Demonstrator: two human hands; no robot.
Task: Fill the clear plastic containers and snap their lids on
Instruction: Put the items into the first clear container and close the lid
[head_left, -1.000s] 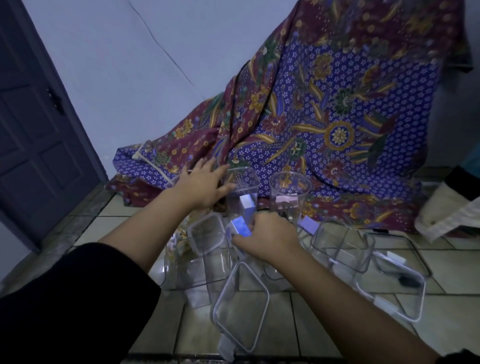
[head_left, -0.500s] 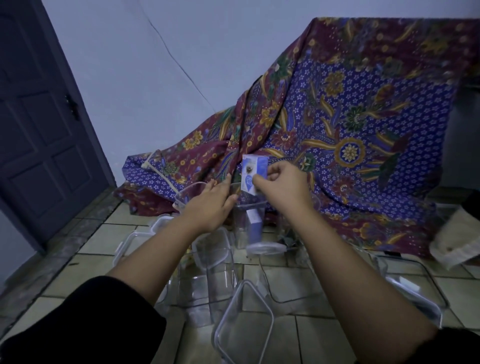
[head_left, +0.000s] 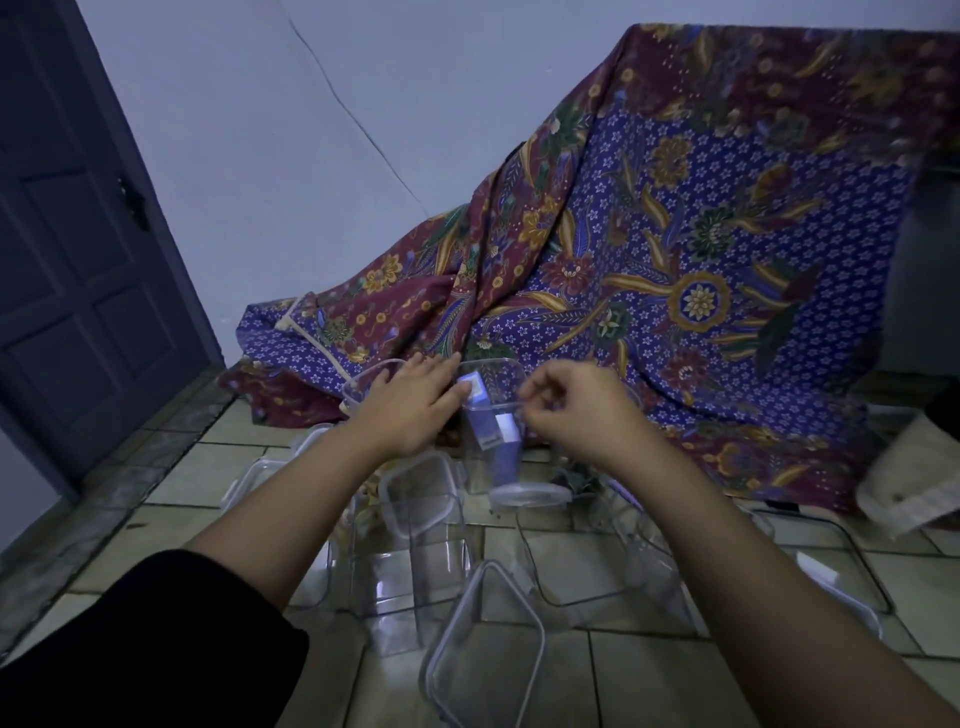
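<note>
A tall clear plastic container (head_left: 493, 441) stands on the tiled floor ahead of me. Inside it sit small blue-and-white boxes (head_left: 493, 423), one leaning near the rim. My left hand (head_left: 410, 402) rests flat against the container's left side, steadying it. My right hand (head_left: 574, 410) hovers at the container's right rim with fingers curled and pinched; nothing shows in it. A round clear lid (head_left: 530, 493) lies at the container's foot. A rectangular clear lid (head_left: 483, 649) lies near me. Another lidded clear container (head_left: 421, 499) stands to the left.
Several more clear containers and lids (head_left: 831, 577) are spread over the floor tiles to the right and left. A patterned batik cloth (head_left: 675, 234) drapes over something behind. A dark door (head_left: 78, 234) is on the left, a cream bag (head_left: 914, 478) at far right.
My right hand lifted a blue-and-white box from the floor, brought it over the tall container and lowered it in; the box now sits inside and the hand is off it. The left hand stayed put.
</note>
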